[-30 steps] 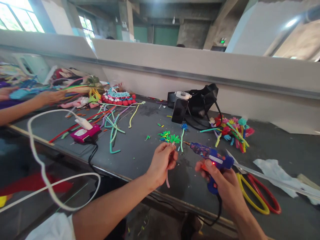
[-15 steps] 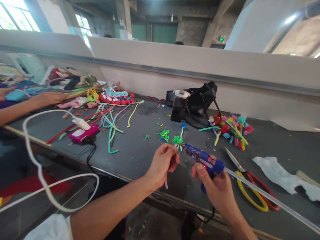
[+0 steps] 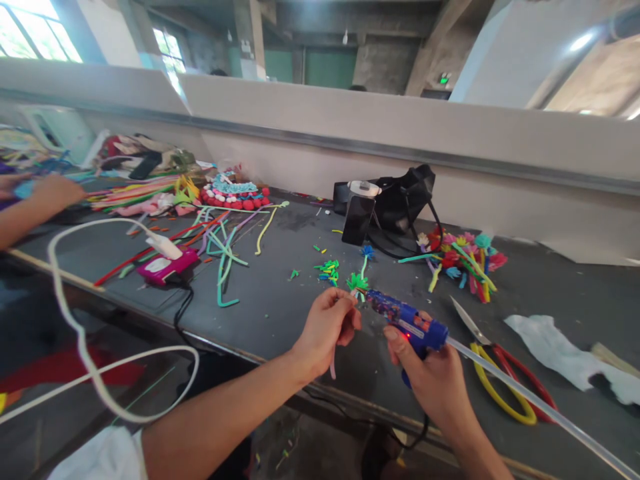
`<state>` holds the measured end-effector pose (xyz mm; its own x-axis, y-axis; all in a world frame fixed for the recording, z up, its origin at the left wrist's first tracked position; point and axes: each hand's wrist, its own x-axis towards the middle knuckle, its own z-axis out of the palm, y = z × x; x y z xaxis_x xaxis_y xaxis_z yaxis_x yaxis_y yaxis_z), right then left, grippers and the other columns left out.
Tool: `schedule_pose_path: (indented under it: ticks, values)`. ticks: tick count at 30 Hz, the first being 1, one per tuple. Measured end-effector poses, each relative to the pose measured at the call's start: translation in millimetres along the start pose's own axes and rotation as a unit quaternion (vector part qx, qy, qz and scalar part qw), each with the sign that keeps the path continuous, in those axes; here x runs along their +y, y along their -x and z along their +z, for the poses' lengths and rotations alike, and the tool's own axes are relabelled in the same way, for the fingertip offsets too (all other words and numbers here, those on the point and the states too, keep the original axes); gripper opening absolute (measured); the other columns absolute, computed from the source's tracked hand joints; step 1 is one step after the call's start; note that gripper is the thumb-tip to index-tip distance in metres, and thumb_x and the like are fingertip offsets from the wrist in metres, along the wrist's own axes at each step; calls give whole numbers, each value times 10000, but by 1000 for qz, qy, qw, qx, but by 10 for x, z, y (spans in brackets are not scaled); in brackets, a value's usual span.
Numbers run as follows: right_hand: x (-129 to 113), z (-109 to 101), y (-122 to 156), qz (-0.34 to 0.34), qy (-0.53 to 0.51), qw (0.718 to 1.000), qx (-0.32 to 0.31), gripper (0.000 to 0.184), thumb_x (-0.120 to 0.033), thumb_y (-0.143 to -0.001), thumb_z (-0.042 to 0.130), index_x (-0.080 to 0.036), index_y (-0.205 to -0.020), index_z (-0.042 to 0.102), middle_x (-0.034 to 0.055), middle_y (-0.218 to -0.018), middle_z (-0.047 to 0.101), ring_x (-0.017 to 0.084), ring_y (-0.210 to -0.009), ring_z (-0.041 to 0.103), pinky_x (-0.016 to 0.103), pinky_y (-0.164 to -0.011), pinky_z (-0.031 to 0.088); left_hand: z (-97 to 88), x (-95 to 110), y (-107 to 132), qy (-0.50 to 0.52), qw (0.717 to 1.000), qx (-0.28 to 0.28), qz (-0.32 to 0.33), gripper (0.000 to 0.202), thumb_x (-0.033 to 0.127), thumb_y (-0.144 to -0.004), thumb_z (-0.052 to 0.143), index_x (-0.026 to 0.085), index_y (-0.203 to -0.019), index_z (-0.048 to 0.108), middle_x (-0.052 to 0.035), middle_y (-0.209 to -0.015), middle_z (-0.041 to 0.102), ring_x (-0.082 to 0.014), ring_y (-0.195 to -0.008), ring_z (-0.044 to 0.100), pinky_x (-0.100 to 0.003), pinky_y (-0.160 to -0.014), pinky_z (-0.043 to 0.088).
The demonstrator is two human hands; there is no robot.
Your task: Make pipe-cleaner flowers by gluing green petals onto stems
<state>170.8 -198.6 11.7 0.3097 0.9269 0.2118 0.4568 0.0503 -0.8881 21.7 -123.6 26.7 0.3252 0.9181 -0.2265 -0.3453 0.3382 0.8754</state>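
Note:
My left hand point(image 3: 330, 327) is closed in a pinch on a pale pink pipe cleaner point(image 3: 333, 365), whose tail hangs below the palm. My right hand point(image 3: 435, 373) is wrapped round the grip of a blue hot glue gun point(image 3: 413, 320) with a small red light lit. The gun's nozzle points left, close to my left fingertips; whether it touches the pipe cleaner I cannot tell. From the gun's rear a long clear glue stick point(image 3: 540, 393) runs down to the right. Just beyond the fingertips lie a green fringed flower point(image 3: 357, 281) and a blue one point(image 3: 367, 252).
Red-and-yellow scissors point(image 3: 505, 373) lie right of the glue gun. Behind are a phone point(image 3: 357, 220), a black bag point(image 3: 407, 200) and bundled pipe-cleaner flowers point(image 3: 465, 260). Green clippings point(image 3: 327, 271), a magenta power adapter point(image 3: 167, 265) and a white cable point(image 3: 75, 327) are leftward. A co-worker's hand point(image 3: 57, 193) is far left.
The co-worker's hand at far left has drawn back to the left, off the strips there. My hands and the glue gun have barely moved.

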Motion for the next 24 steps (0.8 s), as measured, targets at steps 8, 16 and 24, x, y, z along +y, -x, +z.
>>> schedule_pose_path:
  ticks: [8,16,24]
  values:
    - [6,13,1,38,-29,999,9,327,-516,-785,711,-214,-795,587,-50,-531,550,129,-476,502,261,-504,415,13,8,6,3,1000,2,-5,157,265,-775,598,202,-739,459,49,-500,528,-44,-320,334,-188,-334,189]
    - [11,27,-11,50,-37,998,28,336,-516,-727,756,-217,-774,611,-47,-505,545,129,-437,468,252,-416,353,8,7,6,11,1000,3,-5,159,260,-765,611,201,-734,467,50,-492,525,-44,-313,336,-192,-334,185]
    - [38,22,-27,56,-31,998,18,359,-541,-723,755,-205,-812,665,-27,-523,565,156,-494,503,263,-444,339,7,-6,-4,11,1000,1,-3,154,263,-768,606,198,-726,472,49,-487,525,-44,-311,333,-187,-327,182]
